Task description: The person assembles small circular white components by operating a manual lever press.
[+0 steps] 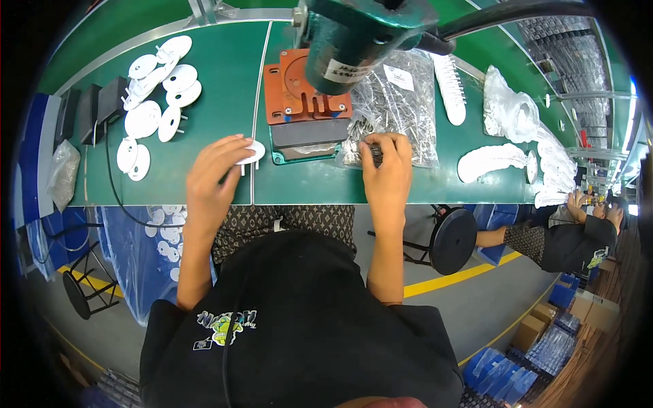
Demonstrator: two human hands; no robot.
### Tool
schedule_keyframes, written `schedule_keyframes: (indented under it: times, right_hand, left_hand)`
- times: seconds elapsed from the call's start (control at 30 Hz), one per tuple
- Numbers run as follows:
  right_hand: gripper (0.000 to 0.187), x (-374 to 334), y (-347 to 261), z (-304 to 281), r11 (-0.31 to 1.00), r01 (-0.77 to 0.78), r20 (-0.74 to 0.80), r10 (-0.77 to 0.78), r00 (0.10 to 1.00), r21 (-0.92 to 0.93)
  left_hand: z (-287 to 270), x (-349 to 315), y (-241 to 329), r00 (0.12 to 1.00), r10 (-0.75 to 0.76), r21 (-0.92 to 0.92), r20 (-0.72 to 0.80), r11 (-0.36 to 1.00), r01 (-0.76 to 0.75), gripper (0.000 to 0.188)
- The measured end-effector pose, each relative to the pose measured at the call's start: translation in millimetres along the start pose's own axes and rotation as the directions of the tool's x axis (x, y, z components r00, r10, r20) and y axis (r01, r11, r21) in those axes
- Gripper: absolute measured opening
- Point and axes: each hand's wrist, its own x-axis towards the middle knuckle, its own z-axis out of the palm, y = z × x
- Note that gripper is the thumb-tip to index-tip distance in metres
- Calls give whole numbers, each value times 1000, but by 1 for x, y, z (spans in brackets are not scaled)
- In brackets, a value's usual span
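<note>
Close to the bench's front edge, my left hand (215, 169) grips a white plastic disc (254, 152) with a short pin pointing down. My right hand (387, 163) is at the open mouth of a clear bag of small metal pins (400, 102), its thumb and fingertips curled together over a loose heap of those pins (358, 129). Whether a pin is pinched there I cannot make out. Between and beyond the hands stands an orange fixture (306, 85) on a green and black base, under the dark green head of a press (354, 47).
White discs with pins lie scattered on the green bench (224, 81) at left, beside black boxes (109, 102). Stacked white discs (493, 162) and a plastic bag (507, 105) lie at right. A blue-lined bin (129, 251) holds more discs. Another person (578, 238) sits far right, past a stool (453, 239).
</note>
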Motion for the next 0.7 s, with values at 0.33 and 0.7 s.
schedule_keyframes:
  times: [0.33, 0.7]
  right_hand:
    - [15, -24, -21, -16, 951, -196, -48, 214, 976, 240]
    - [24, -51, -65, 12, 475, -308, 362, -25, 932, 824]
  left_hand:
    - [-4, -9, 11, 990, -49, -28, 130, 998, 54, 27]
    - [1, -16, -7, 999, -1, -169, 51, 985, 10, 25]
